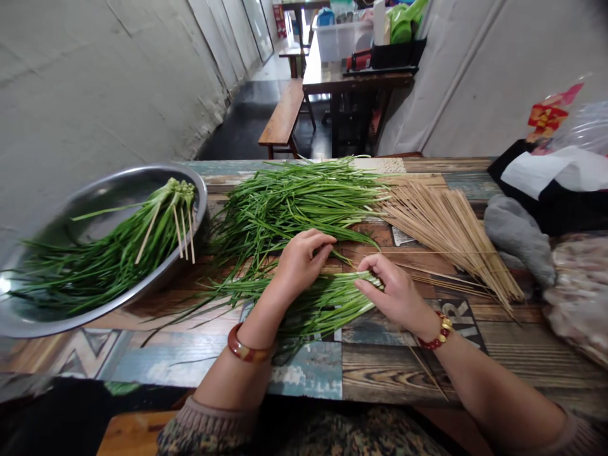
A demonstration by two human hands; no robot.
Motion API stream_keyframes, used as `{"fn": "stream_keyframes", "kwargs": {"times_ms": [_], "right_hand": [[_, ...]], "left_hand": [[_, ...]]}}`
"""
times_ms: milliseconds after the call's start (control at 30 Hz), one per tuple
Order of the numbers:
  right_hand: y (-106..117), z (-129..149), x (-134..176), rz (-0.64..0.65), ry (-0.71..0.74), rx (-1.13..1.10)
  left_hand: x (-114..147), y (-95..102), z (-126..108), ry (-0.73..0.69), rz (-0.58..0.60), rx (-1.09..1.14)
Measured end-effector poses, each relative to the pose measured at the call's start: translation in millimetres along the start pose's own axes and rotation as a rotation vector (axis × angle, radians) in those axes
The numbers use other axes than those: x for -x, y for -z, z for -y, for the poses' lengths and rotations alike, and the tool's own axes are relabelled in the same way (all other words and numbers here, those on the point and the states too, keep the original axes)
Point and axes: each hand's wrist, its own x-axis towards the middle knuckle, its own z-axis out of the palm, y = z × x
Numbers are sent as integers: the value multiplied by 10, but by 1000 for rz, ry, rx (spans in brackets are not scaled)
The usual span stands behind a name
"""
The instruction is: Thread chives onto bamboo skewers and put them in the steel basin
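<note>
My left hand [306,259] is over the table with thumb and fingers drawn together in a pinch. Any strand between its fingertips is too small to make out. Just in front of it lies a large heap of green chives [304,196]. My right hand [399,294] curls its thumb and fingers around the pale stem ends of a smaller bunch of chives [327,304], which lies beneath both forearms and hands. Thin bamboo skewers [446,221] are fanned out beyond my right hand, a few loose ones reaching close to it.
On the left, a metal basin [202,215] contains chives threaded on skewers [183,231]. A grey cloth-like lump [517,234] and a plastic bag of pale contents [579,291] occupy the right side. Beyond the table stand a wooden bench [284,114] and another table [327,79].
</note>
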Motion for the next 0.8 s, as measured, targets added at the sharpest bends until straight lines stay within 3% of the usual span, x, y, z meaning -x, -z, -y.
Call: {"fn": "stream_keyframes", "kwargs": {"times_ms": [200, 333, 467, 600, 800], "right_hand": [[-10, 12, 7, -14, -17, -1], [-26, -9, 9, -8, -37, 3], [-31, -12, 6, -35, -64, -9], [-48, 0, 4, -75, -80, -24], [-81, -12, 12, -93, -48, -37]], "left_hand": [[-2, -84, 9, -189, 221, -169], [1, -78, 0, -214, 269, -316], [-15, -37, 9, -186, 141, -352], [-35, -13, -1, -144, -74, -161], [-32, -26, -7, -51, -120, 73]]}}
